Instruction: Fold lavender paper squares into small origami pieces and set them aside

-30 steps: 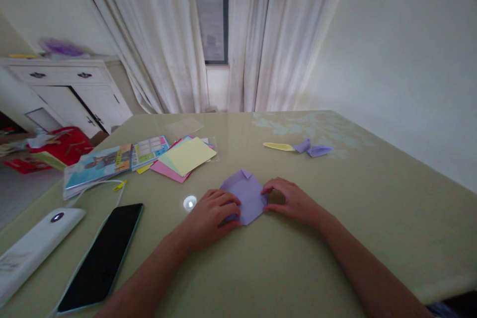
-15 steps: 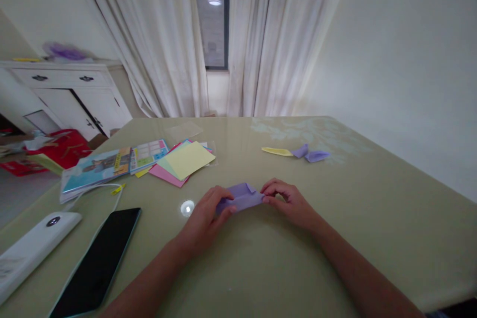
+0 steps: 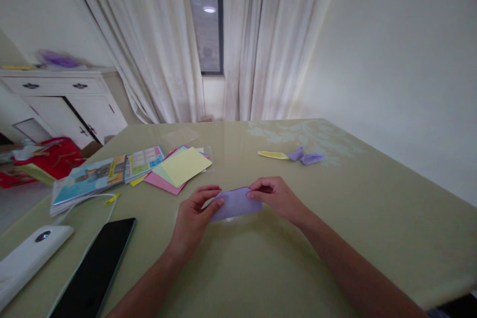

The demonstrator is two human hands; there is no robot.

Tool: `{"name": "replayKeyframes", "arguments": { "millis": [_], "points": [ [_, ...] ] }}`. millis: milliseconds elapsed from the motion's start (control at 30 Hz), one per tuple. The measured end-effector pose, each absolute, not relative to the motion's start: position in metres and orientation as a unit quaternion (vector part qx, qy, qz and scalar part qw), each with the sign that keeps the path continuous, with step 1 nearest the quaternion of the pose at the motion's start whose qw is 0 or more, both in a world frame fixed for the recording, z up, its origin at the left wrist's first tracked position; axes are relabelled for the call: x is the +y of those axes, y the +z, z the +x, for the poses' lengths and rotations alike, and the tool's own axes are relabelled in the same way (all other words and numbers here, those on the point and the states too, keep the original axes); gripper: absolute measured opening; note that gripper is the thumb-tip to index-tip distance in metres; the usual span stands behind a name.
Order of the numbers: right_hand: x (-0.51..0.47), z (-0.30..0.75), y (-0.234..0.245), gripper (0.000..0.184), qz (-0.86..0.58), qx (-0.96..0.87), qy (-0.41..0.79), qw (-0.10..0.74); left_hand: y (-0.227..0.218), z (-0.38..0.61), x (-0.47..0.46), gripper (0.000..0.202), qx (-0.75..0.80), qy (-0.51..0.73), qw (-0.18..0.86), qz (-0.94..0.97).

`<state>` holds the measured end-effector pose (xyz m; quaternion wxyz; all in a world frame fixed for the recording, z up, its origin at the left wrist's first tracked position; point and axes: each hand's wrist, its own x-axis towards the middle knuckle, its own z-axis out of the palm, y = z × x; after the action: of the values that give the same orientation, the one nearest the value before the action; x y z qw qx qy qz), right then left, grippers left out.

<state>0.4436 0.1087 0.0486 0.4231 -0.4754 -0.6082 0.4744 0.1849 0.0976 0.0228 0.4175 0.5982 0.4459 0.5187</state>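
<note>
A folded sheet of purple paper (image 3: 237,203) is held between my two hands just above the table, its plain face toward me. My left hand (image 3: 196,211) pinches its left end, thumb in front and fingers behind. At the top right corner, my right hand (image 3: 276,198) grips the paper between thumb and fingers. Farther back on the right lie folded paper pieces: a long yellow one (image 3: 273,155) touching a purple one (image 3: 296,154), with another purple piece (image 3: 313,159) beside them.
Left of my hands lies a fanned stack of coloured paper (image 3: 182,166), beside booklets (image 3: 89,179). Nearer me are a black-screened phone (image 3: 99,268), a white device (image 3: 33,258) and a white cable (image 3: 89,241). A wall (image 3: 402,69) borders the table's right side.
The purple paper has been lifted and turned so a plain face shows instead of the open folds and corner flap. My right hand has shifted from its right tip to the top edge.
</note>
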Motion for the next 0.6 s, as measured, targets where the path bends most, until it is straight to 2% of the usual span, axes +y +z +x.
{"name": "replayKeyframes", "arguments": {
  "millis": [100,200,467,600],
  "points": [
    [0.116,0.432,0.059,0.029,-0.463,-0.589,0.477,0.459,0.026,0.180,0.102,0.046,0.468,0.530,0.421,0.569],
    [0.115,0.423,0.057,0.037,-0.454,-0.560,0.483,0.498,0.029,0.178,0.101,0.050,0.484,0.538,0.411,0.554],
    [0.100,0.425,0.036,0.036,-0.475,-0.515,0.507,0.503,0.029,0.178,0.092,0.031,0.507,0.532,0.388,0.556],
    [0.100,0.428,0.041,0.038,-0.479,-0.520,0.523,0.475,0.030,0.173,0.090,0.025,0.517,0.512,0.372,0.576]
  ]
}}
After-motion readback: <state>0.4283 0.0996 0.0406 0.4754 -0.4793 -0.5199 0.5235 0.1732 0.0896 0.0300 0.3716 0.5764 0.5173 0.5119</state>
